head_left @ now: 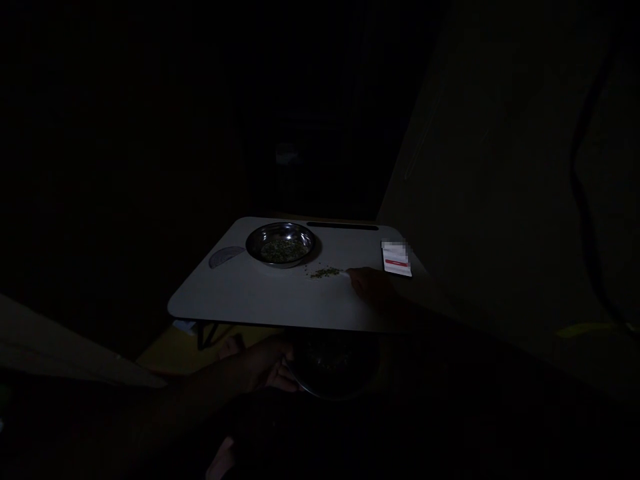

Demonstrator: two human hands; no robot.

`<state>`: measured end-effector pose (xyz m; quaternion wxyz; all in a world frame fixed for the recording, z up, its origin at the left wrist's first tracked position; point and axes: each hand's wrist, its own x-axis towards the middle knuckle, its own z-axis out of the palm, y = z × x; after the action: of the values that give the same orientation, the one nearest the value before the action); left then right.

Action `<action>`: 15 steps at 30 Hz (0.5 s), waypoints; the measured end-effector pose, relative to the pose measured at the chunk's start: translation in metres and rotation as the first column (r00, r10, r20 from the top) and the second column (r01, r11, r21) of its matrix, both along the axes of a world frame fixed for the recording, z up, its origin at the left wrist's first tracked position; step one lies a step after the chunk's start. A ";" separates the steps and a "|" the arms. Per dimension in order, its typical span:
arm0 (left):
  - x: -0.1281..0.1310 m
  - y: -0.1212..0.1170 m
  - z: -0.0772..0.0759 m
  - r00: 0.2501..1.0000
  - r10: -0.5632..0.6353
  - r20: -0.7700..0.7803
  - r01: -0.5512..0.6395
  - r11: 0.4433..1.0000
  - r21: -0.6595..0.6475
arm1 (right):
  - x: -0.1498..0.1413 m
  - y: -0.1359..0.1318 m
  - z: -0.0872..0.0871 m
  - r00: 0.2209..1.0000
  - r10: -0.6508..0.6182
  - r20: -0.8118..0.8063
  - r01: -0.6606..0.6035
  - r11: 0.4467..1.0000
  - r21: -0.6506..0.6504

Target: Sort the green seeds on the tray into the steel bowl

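Observation:
The scene is very dark. On a white folding table (240,300) lies a loose heap of small greenish grains (325,272). My right hand (373,285) is closed just right of the heap, with the pale tip of a thin white object (345,273) sticking out towards the grains; the rest of it is hidden. A shiny steel bowl (253,250) holding similar greenish grains stands left of the heap. Below the table's near edge, my left hand (280,367) grips the rim of a second metal bowl (335,383), whose contents are too dark to tell.
A lit phone (397,259) lies at the table's right side. At the left is a half-round printed patch (226,257), and a dark slot (343,226) runs along the back edge. A wall (500,220) rises at the right; a foot (230,347) shows under the table.

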<state>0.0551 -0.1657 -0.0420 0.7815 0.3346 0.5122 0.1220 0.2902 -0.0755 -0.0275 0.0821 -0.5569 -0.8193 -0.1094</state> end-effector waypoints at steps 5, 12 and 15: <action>-0.001 0.000 -0.004 1.000 0.012 0.001 -0.012 1.000 0.012 | -0.005 -0.001 0.000 0.999 0.033 0.039 -0.033 0.999 0.005; -0.001 0.001 -0.005 1.000 -0.006 -0.013 0.007 1.000 0.018 | -0.013 -0.003 0.005 0.997 0.064 0.038 -0.064 0.998 0.009; -0.001 0.001 -0.005 1.000 -0.017 -0.003 0.017 1.000 0.010 | -0.017 -0.005 0.008 0.997 0.079 0.024 -0.079 0.997 0.001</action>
<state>0.0540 -0.1644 -0.0466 0.7802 0.3432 0.5096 0.1176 0.2737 -0.0809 -0.0198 0.0770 -0.5226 -0.8415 -0.1136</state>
